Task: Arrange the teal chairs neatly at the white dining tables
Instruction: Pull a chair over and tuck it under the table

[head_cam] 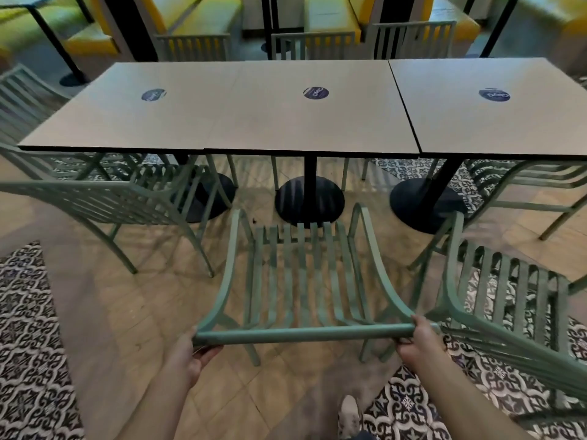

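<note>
head view, both hands [187, 354] [419, 339] gripping teal chair [301, 335]

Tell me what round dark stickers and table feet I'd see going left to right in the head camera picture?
Stickers on the white tabletops: left round dark blue sticker → middle one → right one. Below: left round black table base → middle base → right base.

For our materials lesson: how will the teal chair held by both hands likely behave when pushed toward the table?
The teal chair looks like rigid slatted metal, so it probably stays stiff. Its open frame suggests modest weight. Its thin legs may scrape or catch on the tiled floor, tipping it slightly.
</note>
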`<state>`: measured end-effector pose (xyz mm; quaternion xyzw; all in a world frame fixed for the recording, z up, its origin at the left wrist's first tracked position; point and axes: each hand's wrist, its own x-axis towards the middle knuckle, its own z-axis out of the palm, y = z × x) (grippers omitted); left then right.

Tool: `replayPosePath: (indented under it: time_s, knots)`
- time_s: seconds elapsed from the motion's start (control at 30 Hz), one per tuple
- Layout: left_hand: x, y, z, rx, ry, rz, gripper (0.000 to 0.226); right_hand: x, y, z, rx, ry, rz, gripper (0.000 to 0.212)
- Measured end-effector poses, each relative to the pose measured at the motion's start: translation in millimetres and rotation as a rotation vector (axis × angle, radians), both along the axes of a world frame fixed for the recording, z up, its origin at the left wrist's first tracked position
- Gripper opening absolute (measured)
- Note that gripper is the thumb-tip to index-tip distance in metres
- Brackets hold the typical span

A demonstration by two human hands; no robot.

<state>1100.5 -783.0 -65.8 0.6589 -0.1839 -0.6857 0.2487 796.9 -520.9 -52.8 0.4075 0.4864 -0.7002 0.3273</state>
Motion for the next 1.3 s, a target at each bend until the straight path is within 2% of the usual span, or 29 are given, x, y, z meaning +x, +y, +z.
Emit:
replayPosePath:
  time_s: [0.17,0.33,0.47,0.7,0.83,0.97,1.3]
  knots:
    - [-31,-20,9,0.008,0.012,-0.019,0.017,-24,-23,0,0.047,0.006,-0.026,0.050]
    - [-69,-57,9,-0.013,-0.017,-0.003,0.020,-56,-53,-4,0.037,0.024,-0.036,0.050]
    - [-101,-93,9,-0.025,-0.069,-0.006,0.042,-79,-86,-7,0.021,0.061,-0.046,0.051]
    - [-153,-145,16,-0.030,-0.098,0.006,0.041,-130,-138,-12,0.006,0.056,-0.028,0.048]
    - [-177,-172,18,-0.047,-0.097,0.005,0.027,-151,-161,-15,-0.016,0.068,-0.013,0.050]
    - [-194,-196,16,-0.039,-0.096,0.026,0.041,-168,-181,-16,-0.022,0.062,-0.005,0.050]
    - [-221,-236,23,-0.013,-0.060,-0.012,0.041,-197,-221,-14,0.022,0.022,-0.041,0.052]
